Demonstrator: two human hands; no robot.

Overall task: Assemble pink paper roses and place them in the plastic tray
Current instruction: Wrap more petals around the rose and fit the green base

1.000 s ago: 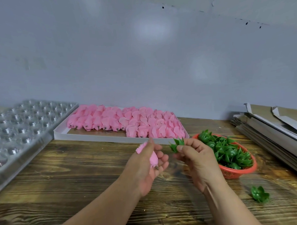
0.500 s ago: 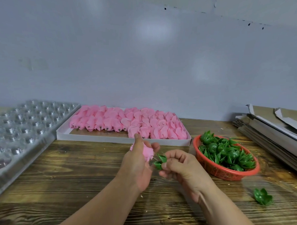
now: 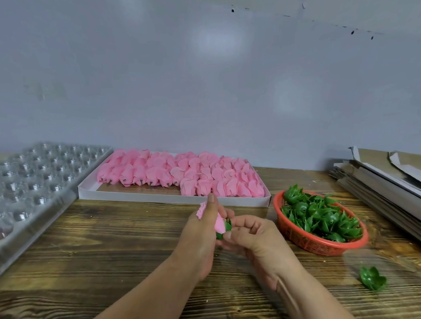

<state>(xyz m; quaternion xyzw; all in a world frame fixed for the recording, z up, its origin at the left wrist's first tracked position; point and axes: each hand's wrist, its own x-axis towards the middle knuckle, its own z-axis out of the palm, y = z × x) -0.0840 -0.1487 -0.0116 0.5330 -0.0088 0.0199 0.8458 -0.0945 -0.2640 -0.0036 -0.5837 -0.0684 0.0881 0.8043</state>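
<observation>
My left hand (image 3: 200, 234) grips a pink paper rose (image 3: 219, 223) above the middle of the wooden table. My right hand (image 3: 254, 239) pinches a green plastic calyx (image 3: 225, 229) that sits on the base of that rose. The two hands touch. A white flat box (image 3: 134, 195) behind them holds several rows of pink rose heads (image 3: 181, 175). A clear plastic tray (image 3: 29, 181) with round wells lies at the far left.
A red mesh basket (image 3: 312, 243) full of green calyxes stands to the right of my hands. One loose green calyx (image 3: 372, 278) lies on the table near the front right. Stacked flat cardboard (image 3: 386, 183) fills the right edge.
My right hand has brought the green calyx in from beside the basket onto the base of the rose. Both hands have drifted slightly lower and closer together.
</observation>
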